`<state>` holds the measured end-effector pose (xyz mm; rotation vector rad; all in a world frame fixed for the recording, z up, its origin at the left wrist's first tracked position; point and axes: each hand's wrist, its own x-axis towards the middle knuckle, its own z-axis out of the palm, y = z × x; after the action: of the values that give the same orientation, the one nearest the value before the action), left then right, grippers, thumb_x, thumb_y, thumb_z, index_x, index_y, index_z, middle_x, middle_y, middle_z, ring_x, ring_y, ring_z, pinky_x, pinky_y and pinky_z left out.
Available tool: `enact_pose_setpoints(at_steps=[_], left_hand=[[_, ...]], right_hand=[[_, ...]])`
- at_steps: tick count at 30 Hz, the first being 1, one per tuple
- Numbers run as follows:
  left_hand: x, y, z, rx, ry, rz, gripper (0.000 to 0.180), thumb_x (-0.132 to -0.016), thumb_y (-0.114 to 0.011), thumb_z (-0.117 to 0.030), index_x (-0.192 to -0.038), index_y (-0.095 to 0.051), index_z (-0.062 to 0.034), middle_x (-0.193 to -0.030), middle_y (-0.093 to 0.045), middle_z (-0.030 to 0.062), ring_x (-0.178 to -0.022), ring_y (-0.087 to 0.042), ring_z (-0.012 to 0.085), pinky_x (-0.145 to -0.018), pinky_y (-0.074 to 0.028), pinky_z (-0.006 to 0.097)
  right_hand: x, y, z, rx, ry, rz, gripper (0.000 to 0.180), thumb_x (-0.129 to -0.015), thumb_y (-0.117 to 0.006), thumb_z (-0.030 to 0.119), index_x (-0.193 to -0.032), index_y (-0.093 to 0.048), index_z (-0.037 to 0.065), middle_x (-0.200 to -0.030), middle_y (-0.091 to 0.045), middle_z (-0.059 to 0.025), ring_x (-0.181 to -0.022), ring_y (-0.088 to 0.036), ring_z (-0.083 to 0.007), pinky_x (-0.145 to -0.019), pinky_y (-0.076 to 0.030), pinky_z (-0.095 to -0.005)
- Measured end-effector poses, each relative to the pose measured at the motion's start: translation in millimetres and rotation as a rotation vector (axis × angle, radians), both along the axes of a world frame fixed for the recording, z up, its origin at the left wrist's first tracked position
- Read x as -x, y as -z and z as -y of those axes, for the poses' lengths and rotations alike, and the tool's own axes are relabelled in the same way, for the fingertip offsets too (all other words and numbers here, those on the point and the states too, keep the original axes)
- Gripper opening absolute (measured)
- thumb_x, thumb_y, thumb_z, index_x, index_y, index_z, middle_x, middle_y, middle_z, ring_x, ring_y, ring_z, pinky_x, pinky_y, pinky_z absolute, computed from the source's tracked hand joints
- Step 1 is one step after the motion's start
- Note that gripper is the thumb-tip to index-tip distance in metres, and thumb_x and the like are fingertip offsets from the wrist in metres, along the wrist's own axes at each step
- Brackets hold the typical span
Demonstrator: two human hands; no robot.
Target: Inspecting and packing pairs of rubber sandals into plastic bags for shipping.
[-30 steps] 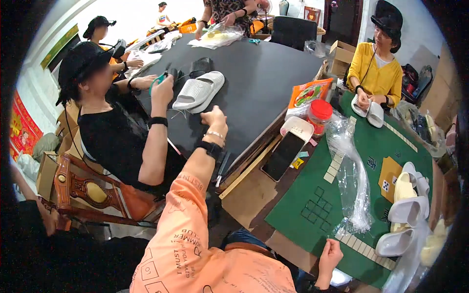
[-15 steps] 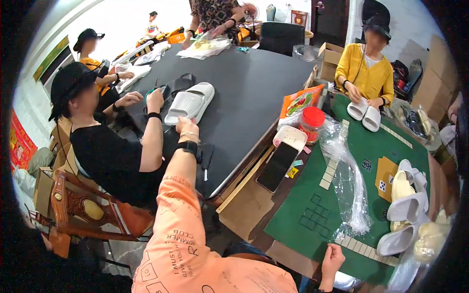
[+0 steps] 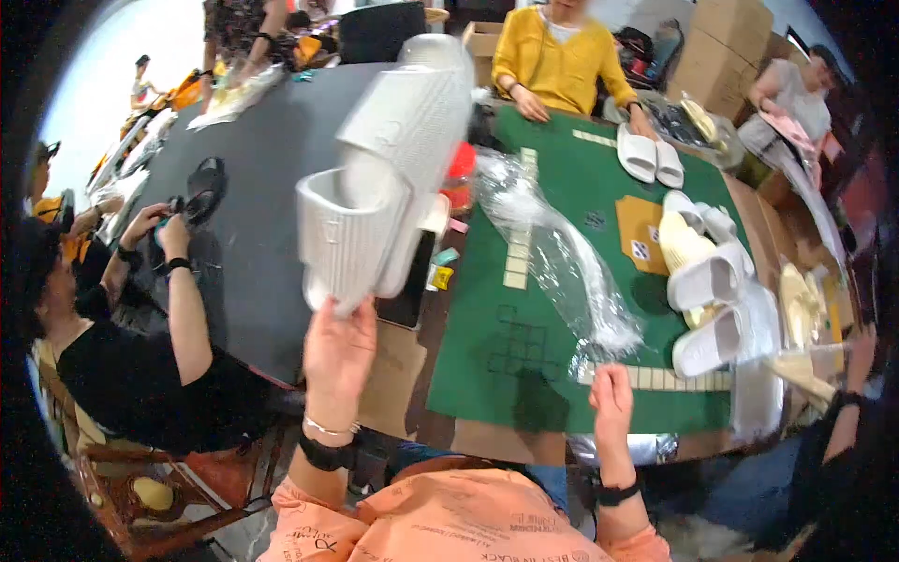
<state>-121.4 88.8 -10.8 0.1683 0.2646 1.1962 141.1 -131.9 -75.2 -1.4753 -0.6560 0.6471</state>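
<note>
I see the near end as the weak point: my left hand (image 3: pixel 339 351) has the white slippers (image 3: pixel 398 159) only there, while most of their length stands up past my fingers. The pair rests one against the other, so a loose pinch could let the farther one slide or both tip over. They are in the air to the left of the red-lidded jar (image 3: pixel 459 173) and close to it in my view; a wide swing could knock it. If they fell, they might hit the dark phone (image 3: pixel 405 307), which lies nearer to me than the jar and is partly hidden behind them.

My left hand is closed, thumb and fingers gripping the slipper ends; the far side of that grip is hidden. My right hand (image 3: pixel 613 398) is to the right of the jar and much nearer to me, fingers curled in and thumb pressed against them. It is at the near end of the clear plastic bag (image 3: pixel 571 253), which runs from just beside the jar toward me across the green tabletop (image 3: pixel 468 375). I cannot tell whether plastic is caught between those fingertips; if it is, a sharp tug could disturb the row of tiles (image 3: pixel 655 378) beside it.
</note>
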Motion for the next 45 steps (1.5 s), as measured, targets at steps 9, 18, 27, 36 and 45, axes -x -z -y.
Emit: enact_pose_setpoints(at_steps=[9, 18, 27, 36, 45], left_hand=[[-99.9, 41.3, 89.2, 0.269, 0.842, -0.159, 0.03, -0.091, -0.042, -0.017, -0.114, -0.041, 0.0026, -0.108, -0.054, 0.0143, -0.092, -0.057, 0.024, -0.067, -0.052, 0.025], [-96.0, 55.7, 92.2, 0.196, 0.975, -0.294, 0.029, -0.091, -0.041, -0.015, -0.114, -0.04, 0.0008, -0.106, -0.054, 0.0137, -0.091, -0.056, 0.0227, -0.071, -0.047, 0.029], [-56.5, -1.7, -4.3, -0.813, 0.169, -1.342, 0.035, -0.09, -0.041, -0.018, -0.118, -0.043, 0.0021, -0.107, -0.054, 0.0084, -0.099, -0.049, 0.0146, -0.087, -0.038, 0.028], [-112.2, 51.8, -53.2, -1.113, 0.618, -1.383, 0.025, -0.088, -0.052, -0.019, -0.099, -0.055, 0.0033, -0.084, -0.059, 0.0068, -0.079, -0.051, 0.0117, -0.072, -0.042, 0.027], [-146.0, 105.1, -69.1, -1.144, 0.603, -1.461, 0.031, -0.085, -0.053, -0.023, -0.103, -0.056, 0.0023, -0.089, -0.062, 0.0156, -0.081, -0.057, 0.0217, -0.073, -0.044, 0.031]], right_hand=[[-10.6, 5.1, -22.2, 0.037, -0.174, -0.323, 0.082, -0.071, -0.072, 0.032, -0.133, -0.026, 0.002, -0.118, -0.044, -0.0052, -0.098, -0.044, -0.0135, -0.08, -0.039, -0.0264], [-6.8, 28.0, 7.1, -0.327, -0.115, -0.461, 0.078, -0.071, -0.072, 0.03, -0.129, -0.03, 0.001, -0.127, -0.041, -0.0088, -0.116, -0.041, -0.0212, -0.096, -0.033, -0.0347], [-56.0, -8.8, 36.3, -0.313, 0.098, -0.326, 0.075, -0.079, -0.051, 0.047, -0.131, -0.027, -0.002, -0.125, -0.044, -0.0174, -0.116, -0.044, -0.0269, -0.099, -0.035, -0.0381], [-17.6, 24.5, 23.2, 0.048, -0.211, -0.757, 0.045, -0.088, -0.04, 0.032, -0.114, -0.05, -0.003, -0.107, -0.059, -0.0115, -0.096, -0.059, -0.02, -0.086, -0.045, -0.0332], [-33.7, 20.6, 34.5, 0.452, -0.323, -0.439, 0.037, -0.089, -0.047, 0.037, -0.092, -0.061, 0.003, -0.076, -0.06, 0.0006, -0.066, -0.057, -0.0062, -0.055, -0.045, -0.0214]])
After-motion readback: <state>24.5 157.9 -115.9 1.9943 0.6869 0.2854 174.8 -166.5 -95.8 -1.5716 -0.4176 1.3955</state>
